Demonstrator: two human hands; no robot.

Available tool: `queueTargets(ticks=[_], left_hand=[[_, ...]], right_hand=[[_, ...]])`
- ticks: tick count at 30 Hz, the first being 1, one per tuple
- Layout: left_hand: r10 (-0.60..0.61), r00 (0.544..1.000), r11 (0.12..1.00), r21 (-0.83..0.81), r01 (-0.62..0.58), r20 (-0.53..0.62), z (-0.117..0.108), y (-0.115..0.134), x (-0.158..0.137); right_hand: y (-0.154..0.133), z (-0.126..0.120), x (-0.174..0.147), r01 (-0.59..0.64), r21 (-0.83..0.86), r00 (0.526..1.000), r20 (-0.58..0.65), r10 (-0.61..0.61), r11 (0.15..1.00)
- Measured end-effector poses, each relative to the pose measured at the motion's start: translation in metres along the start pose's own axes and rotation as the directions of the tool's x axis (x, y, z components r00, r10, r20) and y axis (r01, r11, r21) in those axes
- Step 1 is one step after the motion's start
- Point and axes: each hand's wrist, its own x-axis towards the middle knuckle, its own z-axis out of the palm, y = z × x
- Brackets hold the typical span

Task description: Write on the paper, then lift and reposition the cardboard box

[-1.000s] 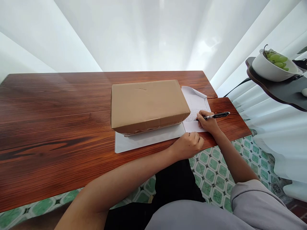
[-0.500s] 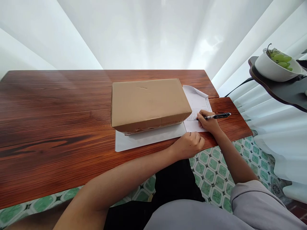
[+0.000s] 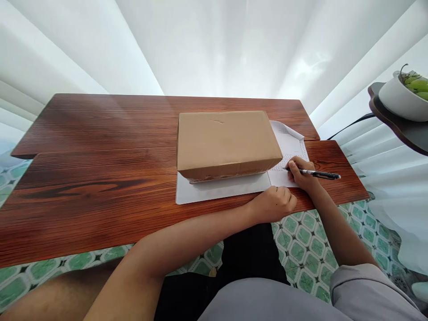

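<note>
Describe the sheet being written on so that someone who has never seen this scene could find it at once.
On the wooden table, look just right of the closed cardboard box. The printed sheet lies there, its far corner curled up, and the right hand rests on it with a black pen, the left hand closed beside it. Unlike the blank white pad under the box, it carries rows of fine print.

The table (image 3: 100, 178) is red-brown with dark stripes, the box (image 3: 227, 142) is light brown, the paper (image 3: 220, 189) is white, the pen (image 3: 319, 174) is black, and the floor (image 3: 307, 249) has green-and-white tiles.
</note>
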Motion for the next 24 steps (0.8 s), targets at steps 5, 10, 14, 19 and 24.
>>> queueTargets(ticks=[5,10,14,19,24], left_hand=[[0.022,0.996,1.0,0.024,-0.019,-0.09,0.009,0.001,0.001],[0.041,0.986,0.997,0.075,-0.029,-0.161,0.012,0.001,0.003],[0.049,0.983,0.996,0.084,-0.035,-0.177,0.014,0.001,0.002],[0.074,0.986,0.995,0.08,-0.062,-0.15,0.013,-0.001,0.0],[0.103,0.97,0.986,0.151,-0.071,-0.222,0.006,-0.002,-0.005]], right_hand=[[-0.009,-0.006,-0.001,0.074,-0.212,0.997,0.036,-0.068,0.975],[-0.018,-0.01,0.0,0.04,-0.134,0.999,0.024,-0.037,0.99],[-0.018,-0.007,0.007,0.077,-0.144,0.993,-0.083,-0.089,0.987],[-0.007,-0.005,0.024,0.175,-0.364,0.96,-0.143,-0.241,0.915],[0.005,-0.005,0.034,0.178,-0.492,0.958,-0.11,-0.263,0.852]])
